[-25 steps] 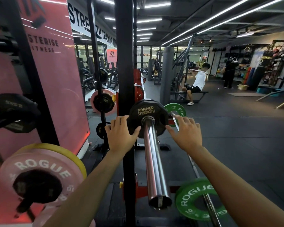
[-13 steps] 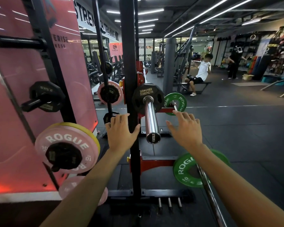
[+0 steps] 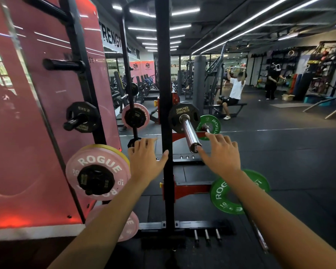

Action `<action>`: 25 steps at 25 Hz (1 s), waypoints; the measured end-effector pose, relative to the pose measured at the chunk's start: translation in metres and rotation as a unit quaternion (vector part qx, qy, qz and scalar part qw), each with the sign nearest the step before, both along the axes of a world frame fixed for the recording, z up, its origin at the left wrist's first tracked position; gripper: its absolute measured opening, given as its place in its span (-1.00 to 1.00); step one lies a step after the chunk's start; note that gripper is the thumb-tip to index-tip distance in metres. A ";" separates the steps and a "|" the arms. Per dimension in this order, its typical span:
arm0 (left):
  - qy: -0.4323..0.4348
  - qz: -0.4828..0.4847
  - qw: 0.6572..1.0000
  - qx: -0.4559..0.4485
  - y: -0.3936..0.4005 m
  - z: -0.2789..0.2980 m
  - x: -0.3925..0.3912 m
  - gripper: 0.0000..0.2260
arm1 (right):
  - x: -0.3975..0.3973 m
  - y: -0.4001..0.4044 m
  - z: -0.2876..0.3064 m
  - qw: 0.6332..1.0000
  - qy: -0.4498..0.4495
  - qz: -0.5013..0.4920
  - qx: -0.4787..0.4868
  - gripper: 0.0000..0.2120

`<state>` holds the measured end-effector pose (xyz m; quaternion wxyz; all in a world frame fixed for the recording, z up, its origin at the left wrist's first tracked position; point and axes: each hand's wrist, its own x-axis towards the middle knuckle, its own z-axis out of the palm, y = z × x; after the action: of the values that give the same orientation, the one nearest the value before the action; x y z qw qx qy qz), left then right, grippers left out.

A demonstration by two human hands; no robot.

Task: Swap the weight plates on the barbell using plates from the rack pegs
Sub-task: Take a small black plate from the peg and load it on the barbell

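Observation:
A chrome barbell sleeve (image 3: 189, 133) points toward me, carrying a small black Hammer Strength plate (image 3: 182, 113) pushed up against the rack upright (image 3: 164, 94). My left hand (image 3: 145, 162) hovers with spread fingers left of the upright. Just right of the sleeve's end, my right hand (image 3: 220, 155) is spread too; neither hand holds anything. On the rack pegs at left hang a black 2.5 kg plate (image 3: 82, 116) and a pink Rogue plate (image 3: 97, 171) with a small black plate in front and a yellow one behind.
A second bar with green Rogue plates (image 3: 233, 193) lies on the floor at right. Another pink plate (image 3: 130, 226) hangs low on the rack. An empty peg (image 3: 62, 65) sticks out above. Two people stand far back right.
The view has drawn back from the barbell, so the sleeve and black plate look farther away. Both hands have pulled away from the plate and stay spread in the air.

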<state>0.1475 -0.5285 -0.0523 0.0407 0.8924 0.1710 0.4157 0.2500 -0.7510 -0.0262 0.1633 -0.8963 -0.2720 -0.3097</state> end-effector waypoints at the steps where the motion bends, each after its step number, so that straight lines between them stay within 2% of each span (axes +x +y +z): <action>1: 0.000 -0.003 1.000 0.000 0.003 0.002 -0.012 -0.52 | -0.011 0.003 0.001 1.000 0.004 -0.004 0.004 -0.45; 8: 0.017 -0.032 0.999 0.003 -0.002 0.000 -0.087 -0.45 | -0.091 -0.001 -0.003 0.999 0.000 -0.044 0.024 -0.48; 16: 0.021 -0.059 0.998 0.006 -0.020 0.001 -0.127 -0.44 | -0.140 -0.020 -0.002 0.998 -0.004 -0.060 0.008 -0.46; 19: 0.002 -0.022 1.000 0.010 0.005 0.006 -0.158 -0.50 | -0.150 0.012 0.007 1.000 -0.004 -0.027 0.004 -0.47; 25: 0.009 0.144 0.990 -0.006 0.094 0.014 -0.278 -0.49 | -0.215 0.146 0.016 0.990 -0.004 0.144 0.001 -0.45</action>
<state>-0.1302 -0.4342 -0.0384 -0.0153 0.8618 0.3007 0.4082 0.0346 -0.6050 -0.0106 0.2057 -0.8463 -0.3987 -0.2871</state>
